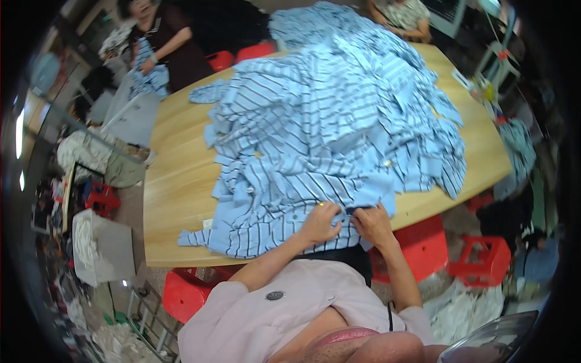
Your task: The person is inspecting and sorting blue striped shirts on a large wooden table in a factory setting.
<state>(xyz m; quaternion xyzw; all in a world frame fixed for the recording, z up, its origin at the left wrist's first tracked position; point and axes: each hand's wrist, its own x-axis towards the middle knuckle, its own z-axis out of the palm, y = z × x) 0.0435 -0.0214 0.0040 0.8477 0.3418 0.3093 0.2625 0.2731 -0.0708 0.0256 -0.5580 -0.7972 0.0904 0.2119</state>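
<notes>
A light blue shirt with dark stripes lies spread along the near table edge, and both my hands are on it. My left hand, with a gold ring on one finger, is closed on the cloth, its fingertips bent into the fabric. Close to its right, my right hand is also closed, thumb and fingers pinched together. A small dark thing shows at its fingertips, too small to identify. Beyond my hands rises a big heap of similar blue striped garments.
The wooden table has a curved edge. Red stools stand under and beside it. A white bin with cloth is on the left. A person holds striped cloth at the far left; another sits at the far right.
</notes>
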